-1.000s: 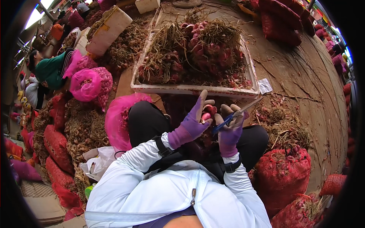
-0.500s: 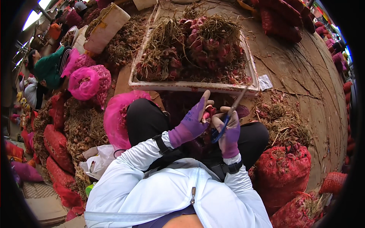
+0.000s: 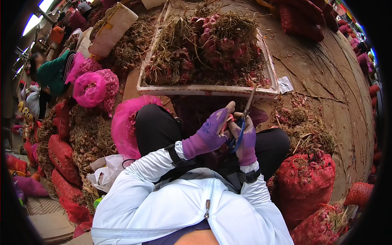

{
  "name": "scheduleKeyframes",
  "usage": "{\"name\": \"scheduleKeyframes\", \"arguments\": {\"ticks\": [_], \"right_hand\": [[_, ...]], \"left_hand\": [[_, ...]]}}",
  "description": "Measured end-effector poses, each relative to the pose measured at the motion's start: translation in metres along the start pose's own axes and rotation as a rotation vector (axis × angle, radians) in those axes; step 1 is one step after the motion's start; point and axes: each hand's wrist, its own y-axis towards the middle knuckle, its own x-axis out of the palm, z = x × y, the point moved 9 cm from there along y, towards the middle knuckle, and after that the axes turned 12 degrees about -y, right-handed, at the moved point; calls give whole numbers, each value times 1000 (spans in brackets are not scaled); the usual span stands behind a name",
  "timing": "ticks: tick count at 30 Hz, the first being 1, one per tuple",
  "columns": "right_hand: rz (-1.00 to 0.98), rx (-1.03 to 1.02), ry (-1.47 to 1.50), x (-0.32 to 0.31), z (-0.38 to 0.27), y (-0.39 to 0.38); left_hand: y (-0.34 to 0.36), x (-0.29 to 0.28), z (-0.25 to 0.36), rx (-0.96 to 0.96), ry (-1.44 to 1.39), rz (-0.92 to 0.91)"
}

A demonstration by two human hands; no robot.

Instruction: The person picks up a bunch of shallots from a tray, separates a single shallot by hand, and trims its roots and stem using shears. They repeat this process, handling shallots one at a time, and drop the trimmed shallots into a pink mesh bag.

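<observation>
In a purple work glove, my left hand [image 3: 210,131] is closed around a small reddish shallot [image 3: 223,129], mostly hidden by the fingers. My right hand [image 3: 246,143], gloved the same way, grips scissors [image 3: 248,104] with blue handles, the blades pointing up and away from me. Both hands are close together above my lap, and the right fingertips are beside the shallot. Just beyond them stands a white foam tray [image 3: 204,90] heaped with bunches of dried-stalk shallots [image 3: 228,43].
A pink mesh bag [image 3: 124,126] lies by my left knee. To the right are a pile of dry stalks [image 3: 306,132] and a full red mesh sack [image 3: 305,185]. Red sacks [image 3: 63,153] line the left side. A person in green [image 3: 53,75] sits at far left.
My left hand has shifted slightly right and down, closer to the right hand. The scissors' tips have swung a little to the left, while the shallot stays in my left hand.
</observation>
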Motion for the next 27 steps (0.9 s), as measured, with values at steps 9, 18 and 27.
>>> {"name": "scheduleKeyframes", "arguments": {"ticks": [9,18,27], "right_hand": [[-146,-89,-12,-3,1,1],[13,-104,-185,8,-3,1],[-71,-213,-141,3,-8,-5]], "left_hand": [[-9,2,-48,-585,-1495,149],[-20,2,-51,-470,-1115,266],[-23,5,-57,-557,-1551,295]]}}
